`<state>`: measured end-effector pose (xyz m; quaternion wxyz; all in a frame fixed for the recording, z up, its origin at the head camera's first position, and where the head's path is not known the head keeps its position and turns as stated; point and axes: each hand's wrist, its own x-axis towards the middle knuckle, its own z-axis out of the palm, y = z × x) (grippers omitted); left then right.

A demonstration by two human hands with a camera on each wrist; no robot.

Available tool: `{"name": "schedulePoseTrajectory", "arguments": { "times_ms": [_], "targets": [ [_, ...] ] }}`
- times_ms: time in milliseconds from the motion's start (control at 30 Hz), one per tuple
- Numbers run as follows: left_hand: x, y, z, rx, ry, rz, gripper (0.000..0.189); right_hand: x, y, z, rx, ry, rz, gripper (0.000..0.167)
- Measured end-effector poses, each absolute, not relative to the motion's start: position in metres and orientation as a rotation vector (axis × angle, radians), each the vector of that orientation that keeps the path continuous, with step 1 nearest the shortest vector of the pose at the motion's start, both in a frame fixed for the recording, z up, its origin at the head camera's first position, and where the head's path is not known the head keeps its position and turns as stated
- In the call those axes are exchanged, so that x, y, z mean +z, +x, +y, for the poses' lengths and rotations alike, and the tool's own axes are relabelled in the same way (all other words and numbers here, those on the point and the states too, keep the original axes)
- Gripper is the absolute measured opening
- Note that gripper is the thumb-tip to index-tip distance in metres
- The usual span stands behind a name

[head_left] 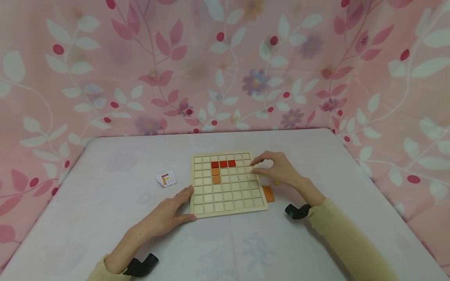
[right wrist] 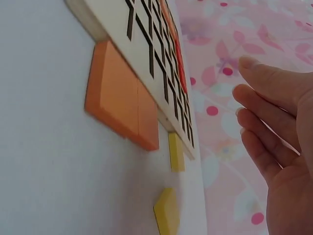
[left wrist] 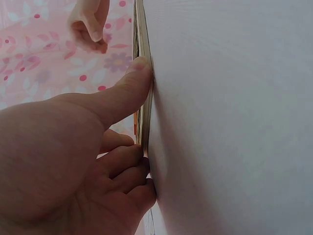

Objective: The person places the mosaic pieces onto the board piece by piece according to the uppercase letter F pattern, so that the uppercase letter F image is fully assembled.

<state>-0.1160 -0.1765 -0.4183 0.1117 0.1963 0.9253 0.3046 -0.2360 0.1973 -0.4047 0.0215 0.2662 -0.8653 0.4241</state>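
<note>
A pale wooden grid board (head_left: 228,199) lies flat on the table. Its second row from the back has a short run of red squares (head_left: 223,164), and two orange squares (head_left: 216,175) sit below the leftmost of these. My left hand (head_left: 165,214) touches the board's left edge, thumb near the front corner and fingers further back; in the left wrist view the thumb (left wrist: 134,78) presses on the rim. Over the board's right edge hovers my right hand (head_left: 279,168), thumb and fingers curved apart with nothing between them.
Just right of the board lie an orange piece (head_left: 268,194) and, clearer in the right wrist view, small yellow pieces (right wrist: 176,152). Left of the board is a creased paper (head_left: 166,178) printed with a coloured grid. A floral pink cloth (head_left: 197,70) hangs behind the table.
</note>
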Motion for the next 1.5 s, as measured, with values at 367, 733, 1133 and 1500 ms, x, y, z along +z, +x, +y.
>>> {"name": "schedulePoseTrajectory", "arguments": {
  "times_ms": [367, 733, 1133, 1500],
  "targets": [
    [-0.422, -0.117, -0.177, 0.893, 0.57, 2.712, 0.088, -0.412, -0.226, 0.246, 1.203, 0.776, -2.732, 0.021],
    [-0.42, -0.116, -0.177, 0.893, 0.565, 2.709, 0.089, -0.425, -0.221, 0.261, 1.265, 0.792, -2.783, 0.024],
    [-0.421, -0.117, -0.178, 0.896, 0.546, 2.7, 0.089, -0.428, -0.221, 0.259, 1.221, 0.959, -2.833, 0.027],
    [-0.422, -0.117, -0.177, 0.894, 0.566, 2.705, 0.089, -0.433, -0.219, 0.26, 1.252, 1.02, -2.84, 0.027]
  ]
}}
